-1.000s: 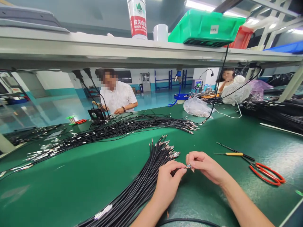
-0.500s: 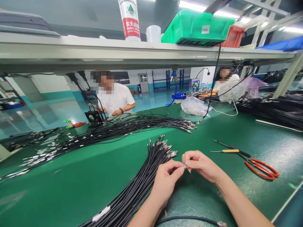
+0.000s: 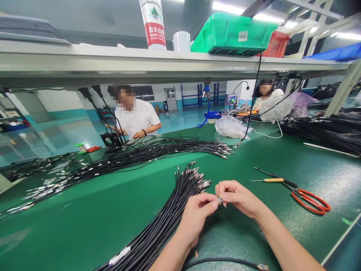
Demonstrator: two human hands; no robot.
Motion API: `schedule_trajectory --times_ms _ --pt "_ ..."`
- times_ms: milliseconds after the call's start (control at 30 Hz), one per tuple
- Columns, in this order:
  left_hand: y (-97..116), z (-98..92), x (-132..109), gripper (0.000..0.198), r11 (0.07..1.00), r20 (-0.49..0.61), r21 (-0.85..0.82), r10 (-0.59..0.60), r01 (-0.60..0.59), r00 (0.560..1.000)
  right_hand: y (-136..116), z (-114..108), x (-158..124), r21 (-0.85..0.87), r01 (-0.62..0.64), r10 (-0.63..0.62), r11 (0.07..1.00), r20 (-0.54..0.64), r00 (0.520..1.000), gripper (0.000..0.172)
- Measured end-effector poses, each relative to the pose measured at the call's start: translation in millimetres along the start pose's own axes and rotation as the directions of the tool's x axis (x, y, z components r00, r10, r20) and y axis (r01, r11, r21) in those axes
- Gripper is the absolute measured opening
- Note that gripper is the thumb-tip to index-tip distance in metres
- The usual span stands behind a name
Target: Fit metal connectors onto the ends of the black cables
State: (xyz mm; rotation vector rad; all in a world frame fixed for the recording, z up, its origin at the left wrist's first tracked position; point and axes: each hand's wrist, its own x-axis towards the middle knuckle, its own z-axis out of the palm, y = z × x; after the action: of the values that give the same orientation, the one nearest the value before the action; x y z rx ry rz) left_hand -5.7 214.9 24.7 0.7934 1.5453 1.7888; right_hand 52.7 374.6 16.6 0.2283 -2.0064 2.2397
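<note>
Holding small metal connector (image 3: 219,200), your left grip (image 3: 196,212) and right grip (image 3: 243,198) both narrow on it | Position: above tabletop (image 3: 84,210), near the cable bundle (image 3: 160,222) | Risk: uneven pinching could tilt the tiny piece, making it slip your fingertips.

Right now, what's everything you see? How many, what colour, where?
connector: one, silvery, centre front
cables: many, black, across table
awl: one, yellow-handled, right
scissors: one, red-handled, right
bag: one, clear, back
table: one, green, below
shelf: one, white, above
bottle: one, red-labelled, on shelf
bins: at least two, green and red, shelf
fan: one, white, far right
people: two, pale-topped, behind table
left fingers: one set, bare, pinching connector
right fingers: one set, bare, pinching connector
</note>
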Motion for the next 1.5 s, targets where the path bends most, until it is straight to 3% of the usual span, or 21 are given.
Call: schedule_trajectory --times_ms 500,1067,1333,1500 --pt "-1.7 2.4 -0.1 0.011 0.992 -0.091 -0.123 -0.047 0.036 0.995 0.7 -0.4 -1.6 -0.037 -0.017 0.017 0.999 -0.014 1.0 0.023" --pt "-3.0 3.6 0.3 0.008 0.996 -0.122 -0.054 -0.071 0.065 0.99 3.4 -1.0 -1.5 -0.043 -0.016 0.016 0.999 -0.004 1.0 0.02" --pt "-7.0 3.9 2.2 0.006 0.99 -0.141 -0.111 -0.1 0.084 0.985 3.1 0.1 -0.9 -0.075 0.019 -0.018 0.997 0.021 1.0 0.019" --pt "-5.6 1.1 1.9 0.009 0.989 -0.081 -0.131 -0.082 0.071 0.993 2.3 0.1 0.9 -0.076 0.02 -0.018 0.997 0.031 0.999 0.02"
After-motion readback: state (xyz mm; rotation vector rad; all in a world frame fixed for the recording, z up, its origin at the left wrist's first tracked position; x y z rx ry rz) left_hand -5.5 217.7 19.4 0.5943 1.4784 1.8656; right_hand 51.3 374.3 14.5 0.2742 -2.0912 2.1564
